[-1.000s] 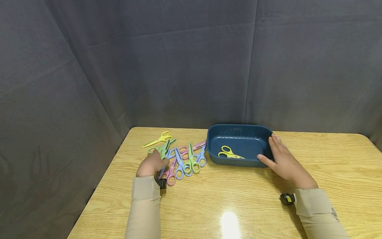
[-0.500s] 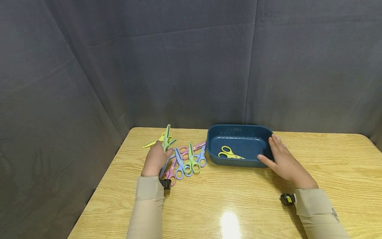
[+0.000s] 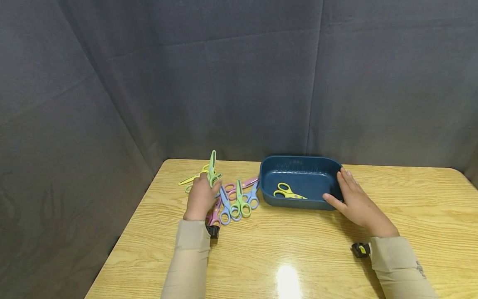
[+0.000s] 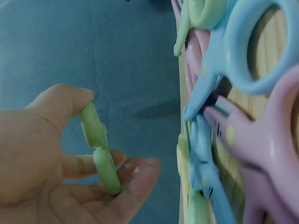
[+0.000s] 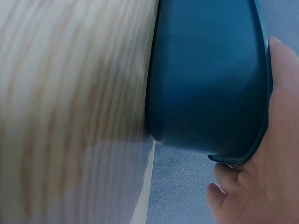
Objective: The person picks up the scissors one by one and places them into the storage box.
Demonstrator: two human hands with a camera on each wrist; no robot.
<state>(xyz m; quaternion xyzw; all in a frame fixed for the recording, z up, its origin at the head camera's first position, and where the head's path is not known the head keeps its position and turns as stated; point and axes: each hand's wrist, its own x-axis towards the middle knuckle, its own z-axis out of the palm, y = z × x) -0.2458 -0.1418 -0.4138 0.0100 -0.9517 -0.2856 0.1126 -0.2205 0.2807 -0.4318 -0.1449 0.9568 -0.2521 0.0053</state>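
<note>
While our left hand (image 3: 201, 198) pinches the green scissors (image 3: 212, 168) blade-up, the bin (image 3: 298, 199) lies to its right, w/ right hand (image 3: 354, 203) resting flat on the rim.

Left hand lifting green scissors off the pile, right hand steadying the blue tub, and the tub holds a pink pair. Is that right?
Not quite: the pair inside the blue tub is yellow scissors, not pink, as the head view shows. The rest stands: the left hand grips the green scissors above the pile, and the right hand rests against the tub.
</note>
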